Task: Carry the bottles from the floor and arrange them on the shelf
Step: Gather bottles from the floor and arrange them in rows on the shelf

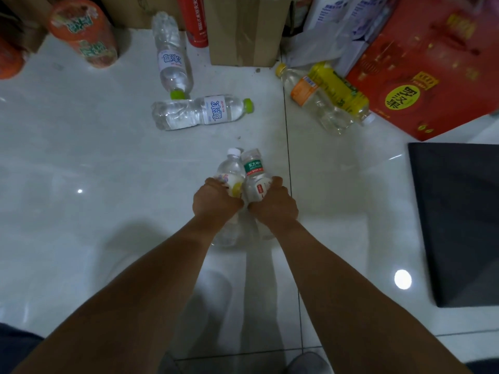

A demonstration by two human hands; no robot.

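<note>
My left hand [214, 202] grips a clear bottle with a white cap [230, 168] around its middle. Beside it my right hand [274, 205] grips a clear bottle with a green label [253, 168]. Both bottles point away from me and touch each other over the white tiled floor [94, 184]. Two clear bottles with green caps lie on the floor farther away, one crosswise [199, 111] and one [171, 56] pointing toward it. To the right lie a clear bottle with an orange label [314, 99] and a yellow bottle [339, 93]. No shelf is in view.
A brown cardboard box [244, 31] stands at the back middle, with a red can [195, 20] beside it. Orange-red cylindrical packages [83, 33] sit at the back left. A red gift box [424, 66] lies at the right, a dark mat [459, 220] below it.
</note>
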